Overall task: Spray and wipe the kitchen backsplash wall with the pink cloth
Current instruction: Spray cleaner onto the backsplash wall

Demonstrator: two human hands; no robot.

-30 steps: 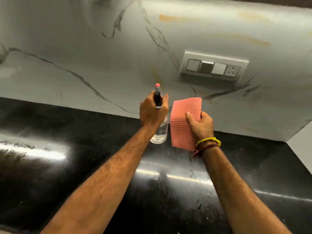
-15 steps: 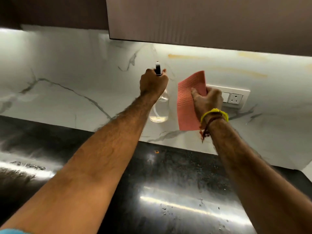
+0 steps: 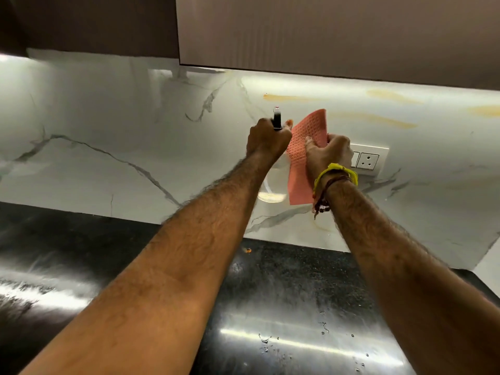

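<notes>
The person is reaching both arms up toward the backsplash wall (image 3: 113,136), and the socket plate (image 3: 369,159) is the mark to steer by. The left hand (image 3: 266,138) is wrapping tight round the neck of the spray bottle (image 3: 273,185), left of the socket plate, with the black nozzle (image 3: 277,119) pointing at the marble, probably so the mist lands near the yellowish streaks (image 3: 370,119) just above the plate. The right hand (image 3: 328,155) is pinching the pink cloth (image 3: 300,171), thumb on its near face, holding it flat and hanging just left of the plate, ready, it seems, to wipe once the spray is down. The cloth is not pressing on the wall as far as I can tell. The right hand is covering the plate's left switches, the left forearm is hiding much of the clear bottle, and the trigger finger is out of sight. Below the plate, the black counter (image 3: 284,293) is carrying a few droplets.
</notes>
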